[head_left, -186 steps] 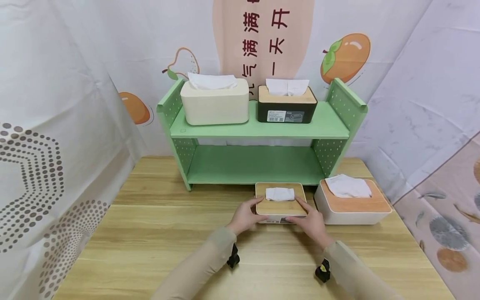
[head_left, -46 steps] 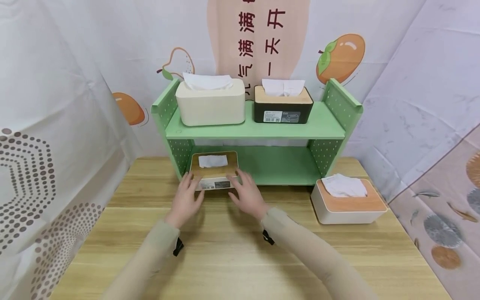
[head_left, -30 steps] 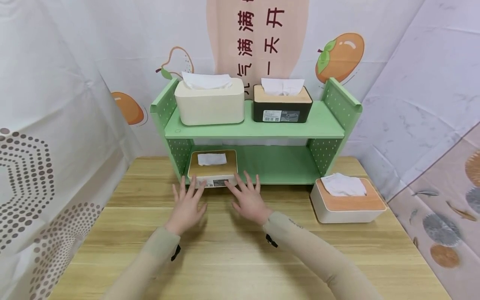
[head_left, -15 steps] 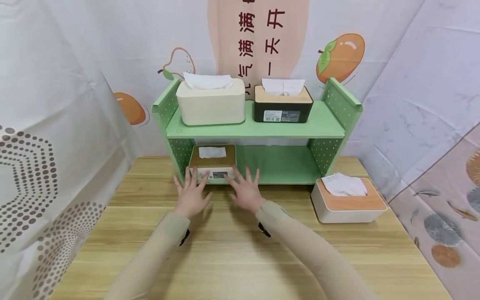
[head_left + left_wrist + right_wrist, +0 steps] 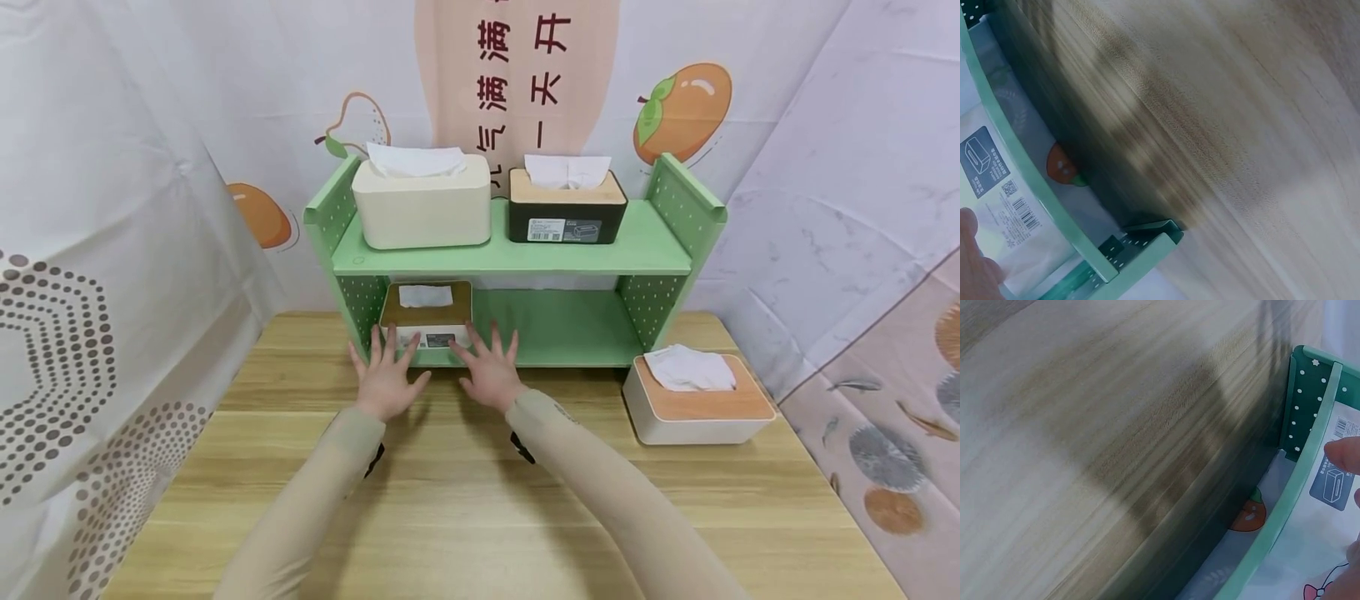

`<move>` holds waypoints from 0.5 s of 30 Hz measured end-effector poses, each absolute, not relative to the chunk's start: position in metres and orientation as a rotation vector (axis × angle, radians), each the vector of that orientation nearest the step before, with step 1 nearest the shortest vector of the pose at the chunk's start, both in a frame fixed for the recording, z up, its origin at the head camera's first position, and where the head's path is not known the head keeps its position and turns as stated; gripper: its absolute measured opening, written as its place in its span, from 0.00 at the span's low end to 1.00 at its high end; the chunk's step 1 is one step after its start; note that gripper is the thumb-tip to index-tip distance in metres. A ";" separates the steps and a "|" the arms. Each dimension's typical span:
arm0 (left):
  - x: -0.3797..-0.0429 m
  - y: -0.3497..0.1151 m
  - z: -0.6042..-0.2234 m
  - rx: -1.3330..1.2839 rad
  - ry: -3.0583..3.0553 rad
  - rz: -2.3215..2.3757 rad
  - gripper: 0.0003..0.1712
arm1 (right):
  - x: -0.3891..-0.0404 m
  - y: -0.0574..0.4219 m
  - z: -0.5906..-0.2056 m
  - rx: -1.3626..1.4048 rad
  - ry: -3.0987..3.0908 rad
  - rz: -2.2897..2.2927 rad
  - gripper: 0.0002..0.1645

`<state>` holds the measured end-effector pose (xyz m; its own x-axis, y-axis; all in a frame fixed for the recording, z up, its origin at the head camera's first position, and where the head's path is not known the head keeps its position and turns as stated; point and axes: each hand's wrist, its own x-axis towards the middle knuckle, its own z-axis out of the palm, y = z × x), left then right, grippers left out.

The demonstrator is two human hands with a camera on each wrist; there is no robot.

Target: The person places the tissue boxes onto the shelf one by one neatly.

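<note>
A small tissue box [image 5: 426,315] with a white body and wooden lid sits at the left end of the lower tier of the green shelf [image 5: 558,327]. A folded tissue shows in its lid slot. My left hand [image 5: 385,385], fingers spread, reaches to the box's front left. On the other side my right hand [image 5: 491,372], also spread, has its fingertips at the front right. In the left wrist view fingers [image 5: 975,275] overlap the box's white, labelled front [image 5: 1010,206]. The right wrist view has fingertips [image 5: 1344,455] right at the label [image 5: 1335,481].
On the upper tier stand a large cream tissue box [image 5: 422,204] and a black tissue box [image 5: 562,218] with a wooden lid. A larger white tissue box [image 5: 697,404] rests on the wooden table [image 5: 465,517] to the right. Curtains [image 5: 150,208] hang behind and beside.
The small tissue box went from the table before the shelf onto its lower left tier, then slid deeper. Both hands moved left with it, loosened, spread their fingers and followed it inward.
</note>
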<state>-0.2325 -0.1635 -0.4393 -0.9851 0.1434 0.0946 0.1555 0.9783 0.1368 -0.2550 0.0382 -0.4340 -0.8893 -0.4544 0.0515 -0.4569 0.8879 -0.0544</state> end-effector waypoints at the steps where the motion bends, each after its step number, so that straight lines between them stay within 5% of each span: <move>1: -0.233 -0.163 -0.438 -0.230 -3.043 -0.227 0.41 | -0.256 0.038 -0.434 0.730 -3.014 0.104 0.42; 15: -0.225 -0.153 -0.438 -0.264 -3.031 -0.231 0.39 | -0.249 0.044 -0.430 0.725 -2.935 0.199 0.38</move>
<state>-0.2249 -0.1534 -0.4379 -0.9810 0.1645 0.1032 0.1782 0.9737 0.1421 -0.2487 0.0443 -0.4295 -0.8797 -0.4547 0.1393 -0.4693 0.8773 -0.1003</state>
